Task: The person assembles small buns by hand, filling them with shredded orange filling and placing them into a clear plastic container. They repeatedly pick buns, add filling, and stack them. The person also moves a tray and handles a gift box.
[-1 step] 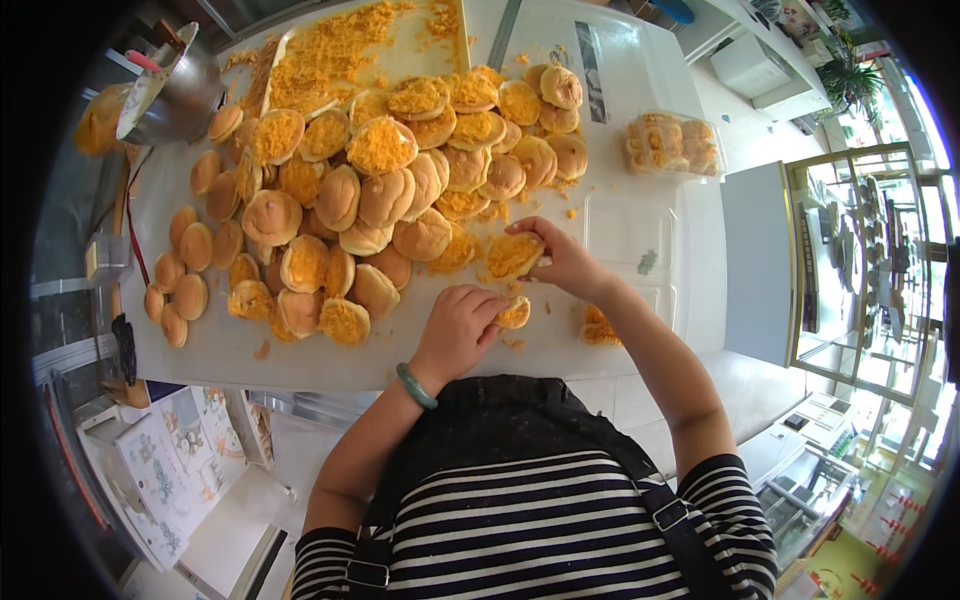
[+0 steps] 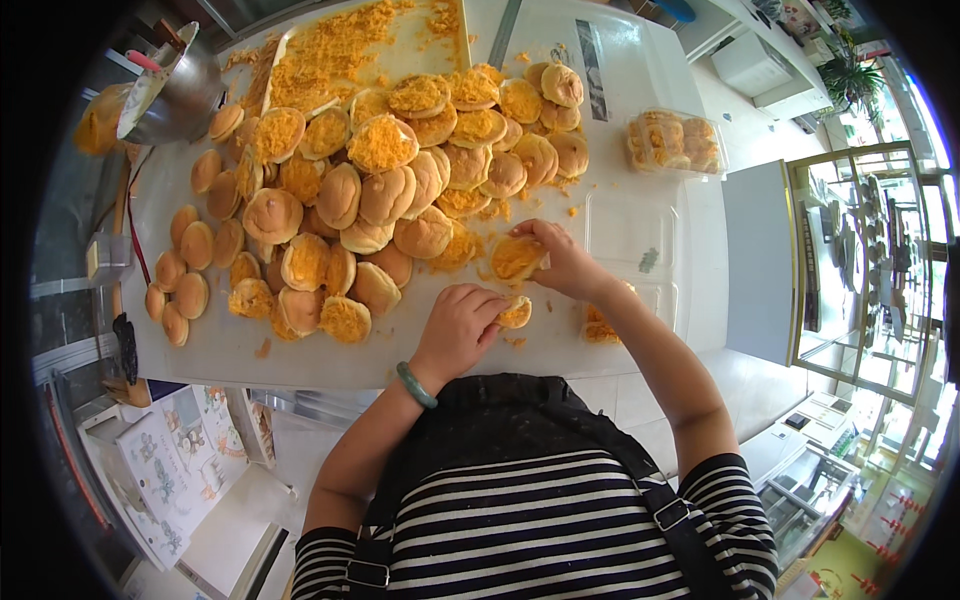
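Head view: your left hand (image 2: 462, 330) lies nearest you, just past the green bracelet (image 2: 416, 385) on its wrist, with fingers curled together over a small floss-coated bun (image 2: 516, 313) that sits on the white table (image 2: 230, 345) at the hand's 2 o'clock; the fingertips press its near edge. Just beyond, at 1 o'clock from that hand, your right hand (image 2: 568, 262) is closed on a larger floss-coated bun (image 2: 515, 256), thumb and fingers clamped around its right side, the bun lifted slightly off the table as far as you can tell. At 3 o'clock from the right hand an open clear plastic tray (image 2: 632, 230) lies flat. Farther out, from 9 to 12 o'clock, a heap of plain and coated buns (image 2: 370, 215) covers the table. Beyond it a tray of loose yellow floss (image 2: 350, 50) sits at 11 o'clock, a steel bowl (image 2: 175, 95) at 10 o'clock, and a filled clear box (image 2: 675, 143) at 1 o'clock.
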A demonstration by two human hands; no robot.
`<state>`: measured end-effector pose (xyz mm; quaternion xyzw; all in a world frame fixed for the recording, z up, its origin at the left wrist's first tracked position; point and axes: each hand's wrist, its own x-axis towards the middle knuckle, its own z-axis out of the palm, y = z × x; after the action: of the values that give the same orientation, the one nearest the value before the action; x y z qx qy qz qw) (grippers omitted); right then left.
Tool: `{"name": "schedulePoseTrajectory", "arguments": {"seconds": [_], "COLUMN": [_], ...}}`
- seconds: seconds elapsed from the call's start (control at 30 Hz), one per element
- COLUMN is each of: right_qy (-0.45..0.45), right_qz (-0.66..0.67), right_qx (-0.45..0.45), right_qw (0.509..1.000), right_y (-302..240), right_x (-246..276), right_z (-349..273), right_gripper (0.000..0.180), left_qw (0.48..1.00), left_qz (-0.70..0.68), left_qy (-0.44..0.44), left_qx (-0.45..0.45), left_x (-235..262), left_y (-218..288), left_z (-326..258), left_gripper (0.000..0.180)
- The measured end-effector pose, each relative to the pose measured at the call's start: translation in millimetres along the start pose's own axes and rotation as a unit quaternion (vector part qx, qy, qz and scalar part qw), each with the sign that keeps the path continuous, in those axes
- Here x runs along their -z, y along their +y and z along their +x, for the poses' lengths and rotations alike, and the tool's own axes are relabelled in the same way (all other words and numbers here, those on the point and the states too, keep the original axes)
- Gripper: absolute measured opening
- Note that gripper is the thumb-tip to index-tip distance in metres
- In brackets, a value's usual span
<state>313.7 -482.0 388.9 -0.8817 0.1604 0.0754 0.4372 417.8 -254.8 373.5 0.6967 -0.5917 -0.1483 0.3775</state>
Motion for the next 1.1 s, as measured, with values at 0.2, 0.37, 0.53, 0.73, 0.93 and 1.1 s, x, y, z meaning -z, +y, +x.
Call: {"name": "schedulePoseTrajectory", "arguments": {"seconds": [0.2,0.37,0.53,0.73,0.93,1.1], "right_qy": [0.033,0.071,0.062,0.005,0.114,0.106], "right_qz": [-0.091,-0.057,-0.067,-0.044,-0.126,-0.295], "right_qx": [0.074,0.059,0.096,0.125,-0.005,0.052], "right_qw": [0.993,0.994,0.991,0.991,0.985,0.948], "right_y": [-1.3,-12.3,-19.1,-23.7,-4.9,17.4], "right_x": [1.8,-10.3,-27.9,-11.5,48.4,73.1], "right_z": [-5.6,1.9,-16.1,-31.3,43.3,109.7], "right_gripper": [0.057,0.045,0.038,0.036,0.039,0.062], "left_qw": [1.0,1.0,1.0,0.999,0.996,0.995], "left_qz": [0.008,-0.01,-0.014,-0.003,0.048,0.057], "left_qy": [-0.007,-0.001,0.005,0.032,-0.075,-0.079], "left_qx": [-0.013,-0.013,0.015,0.035,0.013,0.007], "left_x": [-0.2,-2.1,0.2,3.5,9.3,12.9], "left_y": [0.7,-3.8,-3.1,4.4,0.0,2.2], "left_z": [-2.2,-3.0,-5.9,2.2,14.5,14.8], "left_gripper": [0.032,0.029,0.028,0.059,0.07,0.067]}}
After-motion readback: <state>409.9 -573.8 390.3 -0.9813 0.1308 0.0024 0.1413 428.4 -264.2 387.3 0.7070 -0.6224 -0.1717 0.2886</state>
